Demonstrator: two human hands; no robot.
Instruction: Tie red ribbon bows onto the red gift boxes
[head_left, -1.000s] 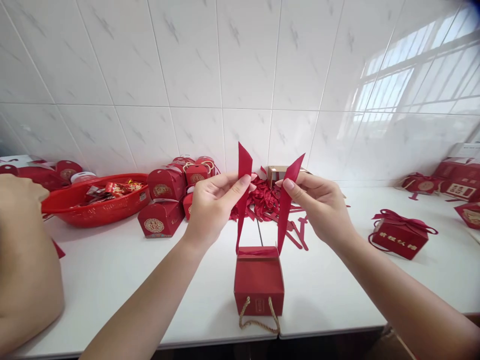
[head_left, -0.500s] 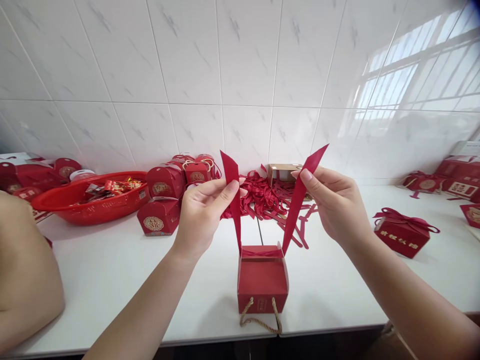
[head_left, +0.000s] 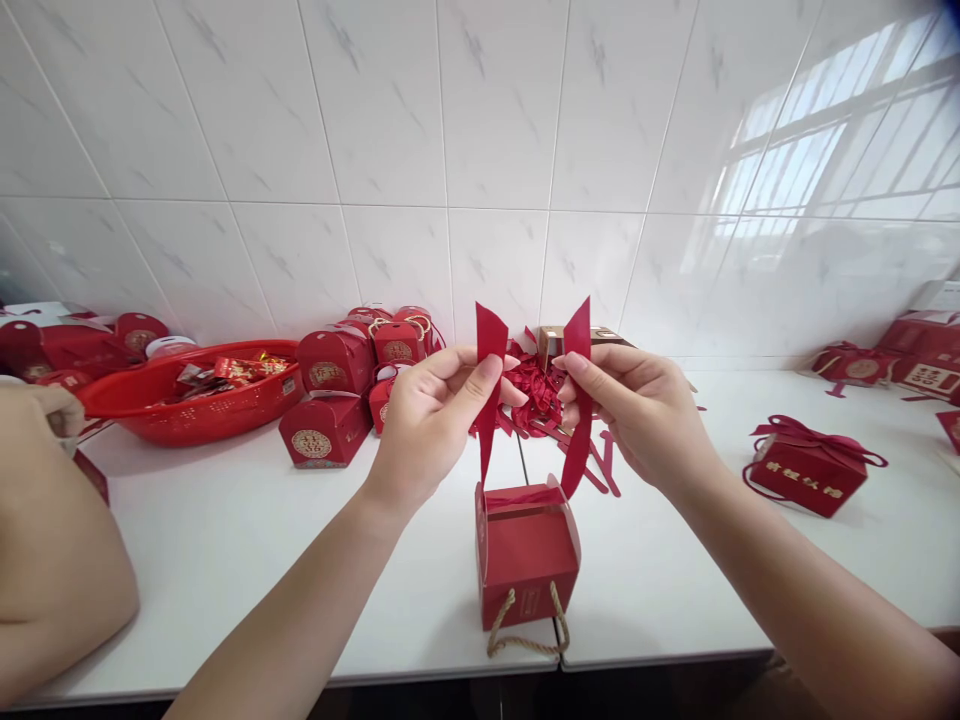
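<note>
A red gift box (head_left: 529, 550) stands on the white table near its front edge, with a twisted rope handle (head_left: 525, 645) hanging down its near side. Threaded through the top of the box is a red ribbon (head_left: 489, 430), its two ends pulled upward. My left hand (head_left: 431, 415) pinches one end between thumb and fingers. The other end is pinched by my right hand (head_left: 637, 410), level with the left. Both ribbon tips stick up above my thumbs, a short gap apart. Behind my hands lies a pile of red ribbons (head_left: 536, 395), partly hidden.
At left stands a red plastic basket (head_left: 187, 425) with wrapped packets, beside stacked red boxes (head_left: 326, 430). A finished-looking box with a bow (head_left: 810, 470) sits at right. Another person's arm (head_left: 67, 560) reaches in at far left. A cardboard box (head_left: 551, 340) rests against the tiled wall.
My hands have come closer together, bringing the two ribbon ends inward; the right end now hangs slacker. At far left, the other person's hand has come into view.
</note>
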